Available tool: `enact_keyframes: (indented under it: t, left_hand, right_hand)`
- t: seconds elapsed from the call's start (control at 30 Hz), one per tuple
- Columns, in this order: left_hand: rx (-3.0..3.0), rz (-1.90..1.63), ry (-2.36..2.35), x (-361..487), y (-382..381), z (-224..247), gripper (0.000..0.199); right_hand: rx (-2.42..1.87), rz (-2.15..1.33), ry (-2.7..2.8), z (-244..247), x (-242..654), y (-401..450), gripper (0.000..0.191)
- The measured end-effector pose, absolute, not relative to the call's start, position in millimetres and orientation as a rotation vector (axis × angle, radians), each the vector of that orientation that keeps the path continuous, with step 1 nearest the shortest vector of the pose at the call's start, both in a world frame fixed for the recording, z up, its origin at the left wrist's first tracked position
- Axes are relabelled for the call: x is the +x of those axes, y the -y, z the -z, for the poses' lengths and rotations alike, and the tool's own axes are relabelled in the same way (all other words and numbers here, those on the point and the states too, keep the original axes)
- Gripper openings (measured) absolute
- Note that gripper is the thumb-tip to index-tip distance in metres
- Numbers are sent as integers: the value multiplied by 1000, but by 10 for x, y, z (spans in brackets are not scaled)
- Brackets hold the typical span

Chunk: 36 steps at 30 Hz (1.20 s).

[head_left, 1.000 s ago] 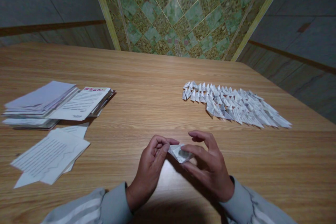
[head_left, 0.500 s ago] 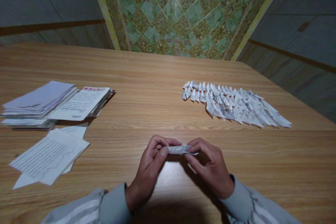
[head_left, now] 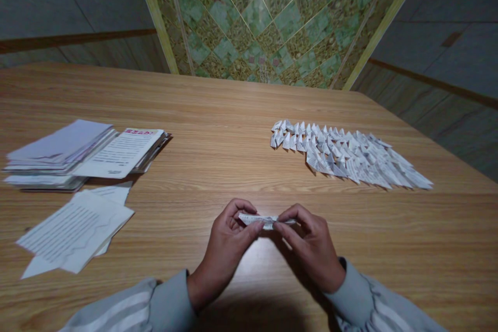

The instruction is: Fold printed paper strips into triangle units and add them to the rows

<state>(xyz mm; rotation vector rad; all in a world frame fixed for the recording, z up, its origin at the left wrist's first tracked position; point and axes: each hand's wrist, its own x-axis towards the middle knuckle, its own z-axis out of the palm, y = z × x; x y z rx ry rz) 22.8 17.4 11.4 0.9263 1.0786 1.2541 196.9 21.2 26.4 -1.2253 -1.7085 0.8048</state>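
Observation:
A small folded piece of printed paper (head_left: 268,219) is held between both hands, just above the table near its front. My left hand (head_left: 227,246) is closed on its left end, with the thumb on the near side and the fingers behind. My right hand (head_left: 313,244) pinches the right end between thumb and fingers. Both thumbs lie close together at the paper's middle. The fingertips behind the paper are partly hidden. Further off to the right lie several rows of folded paper pieces (head_left: 346,158) with pointed tips.
On the left, a thick stack of papers (head_left: 58,142) stands beside a pile topped by a printed sheet (head_left: 124,153). Loose lined sheets (head_left: 75,228) overlap in front of them. The wooden table (head_left: 218,129) reaches back to a green tiled wall (head_left: 272,15).
My left thumb has slid right along the folded paper, toward the right thumb. The paper has turned slightly, showing a longer strip at its left end. The right hand has barely moved.

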Motion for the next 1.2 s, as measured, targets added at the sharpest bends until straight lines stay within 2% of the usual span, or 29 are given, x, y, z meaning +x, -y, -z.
enact_keyframes:
  t: [0.13,0.2,0.3,0.43,0.63,0.87,1.2]
  left_hand:
    - [901,-1258,-1058,222,-177,-100,31]
    - [922,-1259,-1062,213,-170,-101,32]
    - [967,-1244,-1075,202,-167,-93,32]
    - [923,-1196,-1048,201,-199,-63,39]
    - [835,-1097,-985,212,-216,-80,51]
    - [860,-1059,-962,184,-239,-26,30]
    - [852,-1154,-1011,143,-260,-40,26]
  right_hand:
    - [-1222,-927,1640,-243,1982,-238,8]
    - [-1212,-1068,1635,-241,1989,-256,17]
    - [-1233,-1217,1669,-242,1988,-273,19]
    - [-1248,-1370,1527,-223,1987,-272,30]
    - [-1122,-1532,1397,-175,2011,-283,33]
    - [-1141,-1526,1370,-182,2017,-314,34]
    - [-1098,-1547,1369,-167,2045,-358,35]
